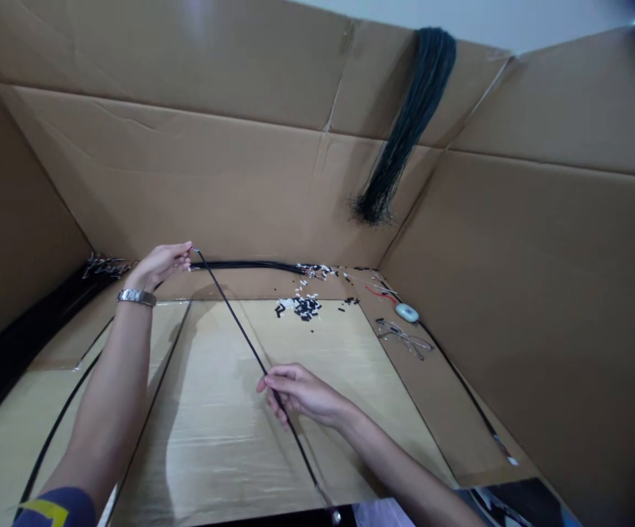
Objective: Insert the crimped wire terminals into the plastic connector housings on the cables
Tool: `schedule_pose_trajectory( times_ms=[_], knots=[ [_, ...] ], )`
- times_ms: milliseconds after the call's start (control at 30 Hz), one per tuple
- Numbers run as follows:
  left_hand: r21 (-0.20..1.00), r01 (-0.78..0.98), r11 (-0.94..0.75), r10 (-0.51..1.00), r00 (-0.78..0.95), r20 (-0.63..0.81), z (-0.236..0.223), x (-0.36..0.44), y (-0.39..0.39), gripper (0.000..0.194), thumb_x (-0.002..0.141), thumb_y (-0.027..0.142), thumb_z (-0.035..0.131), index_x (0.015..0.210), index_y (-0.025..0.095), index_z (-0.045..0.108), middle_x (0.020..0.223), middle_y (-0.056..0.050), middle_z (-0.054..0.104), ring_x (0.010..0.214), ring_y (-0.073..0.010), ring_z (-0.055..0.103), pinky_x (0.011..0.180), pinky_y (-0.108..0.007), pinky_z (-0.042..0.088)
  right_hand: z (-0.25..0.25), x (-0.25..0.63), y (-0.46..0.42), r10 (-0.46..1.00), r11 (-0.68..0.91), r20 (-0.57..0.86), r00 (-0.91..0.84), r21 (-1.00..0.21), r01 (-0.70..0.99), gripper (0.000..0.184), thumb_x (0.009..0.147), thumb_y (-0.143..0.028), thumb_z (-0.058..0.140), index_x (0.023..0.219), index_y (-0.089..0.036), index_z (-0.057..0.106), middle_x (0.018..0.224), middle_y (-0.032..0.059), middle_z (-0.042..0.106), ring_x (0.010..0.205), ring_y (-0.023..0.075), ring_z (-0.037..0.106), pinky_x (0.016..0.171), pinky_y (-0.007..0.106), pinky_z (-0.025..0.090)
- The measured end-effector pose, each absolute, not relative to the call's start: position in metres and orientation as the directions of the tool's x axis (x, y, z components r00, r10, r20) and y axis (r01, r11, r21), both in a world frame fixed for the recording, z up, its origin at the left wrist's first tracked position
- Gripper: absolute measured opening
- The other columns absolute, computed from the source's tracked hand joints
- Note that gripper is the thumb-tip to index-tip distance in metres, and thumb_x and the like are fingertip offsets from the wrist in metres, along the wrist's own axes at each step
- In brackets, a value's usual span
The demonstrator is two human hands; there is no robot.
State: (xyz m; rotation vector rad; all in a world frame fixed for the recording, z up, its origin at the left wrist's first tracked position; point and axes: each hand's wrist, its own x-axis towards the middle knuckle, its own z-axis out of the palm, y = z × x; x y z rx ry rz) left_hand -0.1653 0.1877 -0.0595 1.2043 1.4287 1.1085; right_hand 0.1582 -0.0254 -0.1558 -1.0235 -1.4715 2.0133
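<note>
- Evidently for tautness, the left hand [160, 265] pinches the cable's [240, 328] far end in closed fingertips.
- The right hand's [303, 391] fingers grip its middle, probably steadying it; it slants above the board [229, 446] towards near centre.
- Strands [413, 110] drape over the far wall [229, 183], presumably to hang straight.

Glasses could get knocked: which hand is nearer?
The right hand, holding the black cord left of the glasses; the left hand is farther left, at the cord's upper end.
</note>
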Motion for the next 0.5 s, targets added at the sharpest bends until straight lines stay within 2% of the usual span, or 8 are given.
schedule_pose_trajectory(
  times_ms=[100,200,267,400,500],
  knots=[
    [0.981,0.141,0.132,0.988,-0.094,-0.119,-0.05,-0.196,0.185,0.033,0.098,0.033,0.064,0.126,0.016,0.062,0.125,-0.011,0.065,0.104,-0.024,0.067,0.087,-0.044,0.059,-0.145,0.178,-0.008,0.782,-0.199,-0.295,-0.549,-0.953,0.229,0.03,0.102,-0.042,0.057,0.113,-0.014,0.063,0.091,0.002,0.068,0.066,0.0113,0.064,0.059,0.026,0.056],
    [0.981,0.16,0.111,0.99,-0.107,-0.095,-0.039,-0.221,0.183,0.032,0.098,0.033,0.063,0.126,0.016,0.062,0.126,-0.011,0.065,0.105,-0.0242,0.067,0.089,-0.044,0.059,-0.121,0.193,0.036,0.867,-0.016,-0.213,-0.45,-0.916,0.402,0.028,0.1,-0.037,0.062,0.117,-0.015,0.064,0.108,0.0061,0.069,0.086,0.0174,0.069,0.075,0.035,0.06],
    [0.978,0.189,0.086,0.991,-0.119,-0.064,-0.034,-0.229,0.184,0.033,0.098,0.033,0.063,0.126,0.016,0.062,0.127,-0.011,0.064,0.106,-0.0245,0.067,0.089,-0.045,0.059,-0.098,0.196,0.078,0.922,0.097,-0.111,-0.37,-0.861,0.5,0.029,0.099,-0.035,0.063,0.122,-0.016,0.063,0.121,0.0084,0.067,0.101,0.0219,0.068,0.086,0.042,0.059],
    [0.947,0.31,0.083,0.988,-0.149,-0.038,-0.041,-0.226,0.19,0.036,0.098,0.033,0.064,0.129,0.016,0.06,0.128,-0.011,0.063,0.107,-0.0253,0.067,0.089,-0.046,0.059,-0.054,0.186,0.156,0.969,0.217,0.089,-0.23,-0.752,0.623,0.036,0.099,-0.034,0.063,0.131,-0.019,0.059,0.134,0.0106,0.061,0.113,0.0259,0.065,0.094,0.048,0.056],
    [0.875,0.457,0.162,0.977,-0.199,-0.077,-0.062,-0.222,0.186,0.036,0.098,0.033,0.064,0.129,0.016,0.06,0.128,-0.011,0.064,0.106,-0.0252,0.067,0.089,-0.046,0.059,-0.044,0.18,0.174,0.962,0.271,0.167,-0.218,-0.706,0.655,0.038,0.098,-0.034,0.064,0.132,-0.019,0.058,0.136,0.0109,0.059,0.116,0.0271,0.063,0.096,0.05,0.055]
  ],
)
